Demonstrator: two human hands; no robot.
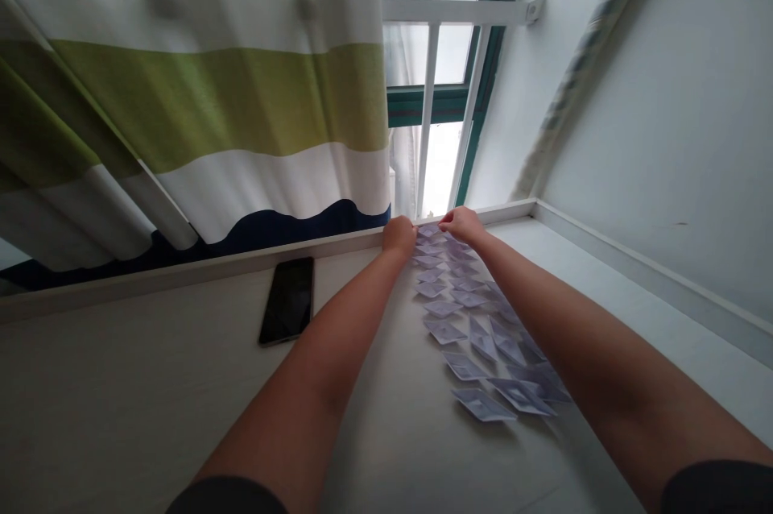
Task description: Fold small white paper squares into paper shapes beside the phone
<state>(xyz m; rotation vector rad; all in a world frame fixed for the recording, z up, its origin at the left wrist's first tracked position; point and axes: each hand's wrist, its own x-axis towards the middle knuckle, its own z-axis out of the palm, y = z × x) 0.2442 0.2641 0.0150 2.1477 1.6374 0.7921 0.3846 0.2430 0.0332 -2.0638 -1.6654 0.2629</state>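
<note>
Several folded white paper boats [444, 331] lie in loose rows on a white surface, running away from me toward its far edge. At that far end, my left hand [399, 237] is closed, its fingertips at the left tip of a paper boat [430, 231]. My right hand [462, 224] pinches at the right tip of the same boat, with thumb and finger together. The fingers are small and partly hidden at this distance. My right forearm covers some boats on the right side of the rows.
A dark smartphone [287, 300] lies left of my left forearm. A low raised rim [199, 258] borders the surface at the back and right. Behind it hang a white, green and navy curtain [235, 95] and a white railing [452, 11] before the window. A white wall [682, 127] stands right.
</note>
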